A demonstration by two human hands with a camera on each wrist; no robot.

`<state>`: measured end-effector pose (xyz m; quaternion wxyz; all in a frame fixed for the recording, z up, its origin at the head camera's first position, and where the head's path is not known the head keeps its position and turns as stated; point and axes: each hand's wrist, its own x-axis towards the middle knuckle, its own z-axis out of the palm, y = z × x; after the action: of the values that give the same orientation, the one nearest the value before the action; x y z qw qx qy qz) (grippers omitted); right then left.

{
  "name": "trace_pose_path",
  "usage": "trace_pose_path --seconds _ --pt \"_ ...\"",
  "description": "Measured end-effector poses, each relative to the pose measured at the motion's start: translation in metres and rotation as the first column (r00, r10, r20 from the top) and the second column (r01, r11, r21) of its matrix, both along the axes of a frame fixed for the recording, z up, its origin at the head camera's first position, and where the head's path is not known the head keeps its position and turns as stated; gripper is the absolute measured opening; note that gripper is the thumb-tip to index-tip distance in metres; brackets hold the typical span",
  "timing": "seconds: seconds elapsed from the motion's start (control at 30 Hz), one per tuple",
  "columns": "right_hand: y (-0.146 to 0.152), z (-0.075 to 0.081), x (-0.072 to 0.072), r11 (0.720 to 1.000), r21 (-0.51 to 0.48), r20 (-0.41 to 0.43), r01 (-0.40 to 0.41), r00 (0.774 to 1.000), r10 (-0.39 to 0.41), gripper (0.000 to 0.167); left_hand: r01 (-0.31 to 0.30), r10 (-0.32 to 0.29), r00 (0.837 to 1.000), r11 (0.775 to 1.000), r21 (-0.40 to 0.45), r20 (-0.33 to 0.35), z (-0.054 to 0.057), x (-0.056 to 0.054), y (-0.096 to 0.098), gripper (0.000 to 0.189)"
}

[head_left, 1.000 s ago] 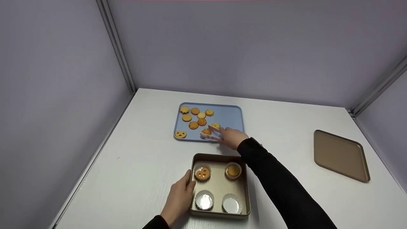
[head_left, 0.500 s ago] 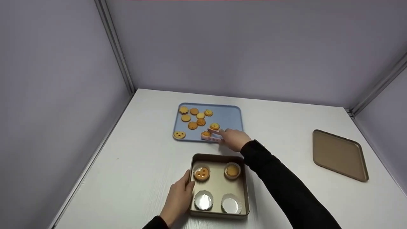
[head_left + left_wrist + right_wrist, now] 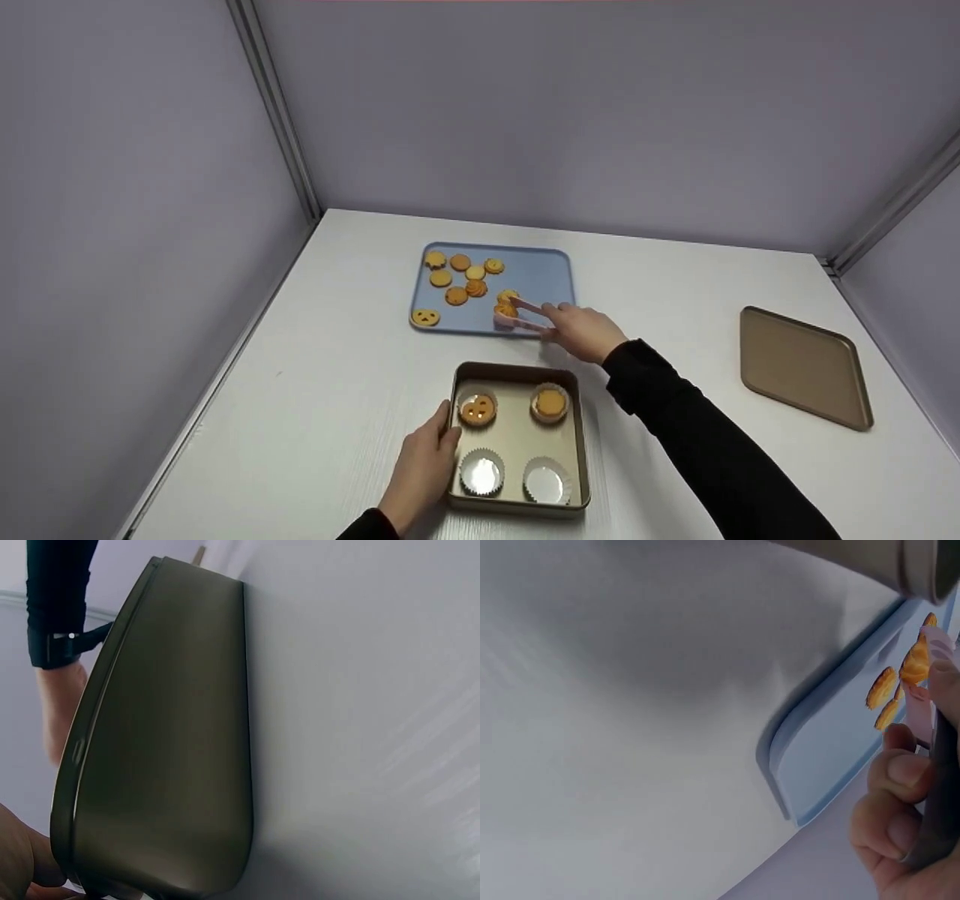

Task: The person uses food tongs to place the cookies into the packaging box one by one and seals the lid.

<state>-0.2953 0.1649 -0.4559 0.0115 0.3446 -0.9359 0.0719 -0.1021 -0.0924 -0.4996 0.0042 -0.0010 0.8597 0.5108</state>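
My right hand [image 3: 583, 330] grips a pair of tongs [image 3: 529, 306] with pink ends and, in the right wrist view, a dark handle [image 3: 941, 787]. Between the tong ends is a swirled golden cookie [image 3: 505, 310], over the front part of the blue tray [image 3: 536, 274]. A round cookie [image 3: 508, 296] lies right behind it. My left hand [image 3: 421, 465] holds the left wall of a gold-brown square tin [image 3: 517, 508], thumb at the rim. Inside the tin, a pretzel-shaped cookie [image 3: 478, 409] and a flower-shaped cookie [image 3: 550, 403] sit in paper cups; two front cups [image 3: 482, 472] hold no cookie.
Several more cookies [image 3: 457, 295] lie on the tray's left half, with a pretzel-shaped one [image 3: 425, 317] in its front left corner. A flat brown tray or lid [image 3: 802, 367] lies on the white table [image 3: 330, 360] at the right. Grey panels [image 3: 562, 112] stand around the table.
My right hand has closed the tongs around the swirled cookie and shifted it to the right, close to the round cookie. My left hand stays on the tin.
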Motion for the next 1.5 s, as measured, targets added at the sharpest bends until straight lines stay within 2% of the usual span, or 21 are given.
trace_pose_path --seconds 0.23,0.57,0.8,0.97,1.1,1.27,1.5 --pt "0.015 0.008 0.007 1.000 -0.029 -0.005 0.003 1.000 -0.003 0.052 -0.001 0.001 1.000 1.000 -0.022 0.012 -0.001 -0.001 -0.001 0.052" --pt "0.032 0.016 0.029 0.991 -0.082 -0.114 -0.108 0.989 0.098 0.047 0.002 -0.002 1.000 1.000 -0.007 0.027 0.000 0.000 0.000 0.052" --pt "0.044 0.023 0.054 0.968 -0.103 -0.200 -0.229 0.958 0.205 0.046 0.002 -0.002 1.000 1.000 -0.012 0.016 -0.001 0.000 0.000 0.052" --pt "0.053 0.030 0.072 0.946 -0.125 -0.222 -0.299 0.938 0.267 0.048 -0.002 0.002 1.000 1.000 -0.012 0.014 -0.002 0.000 0.000 0.052" --pt "0.061 0.039 0.086 0.929 -0.129 -0.201 -0.347 0.926 0.318 0.049 -0.002 0.002 1.000 1.000 -0.012 0.020 -0.001 -0.001 0.000 0.052" --pt "0.072 0.049 0.105 0.905 -0.134 -0.126 -0.403 0.913 0.388 0.047 0.007 -0.006 1.000 1.000 -0.010 0.028 -0.001 -0.002 0.000 0.052" --pt "0.081 0.059 0.128 0.867 -0.133 -0.038 -0.481 0.876 0.481 0.044 0.005 -0.004 1.000 1.000 -0.007 0.021 0.000 -0.002 0.000 0.052"
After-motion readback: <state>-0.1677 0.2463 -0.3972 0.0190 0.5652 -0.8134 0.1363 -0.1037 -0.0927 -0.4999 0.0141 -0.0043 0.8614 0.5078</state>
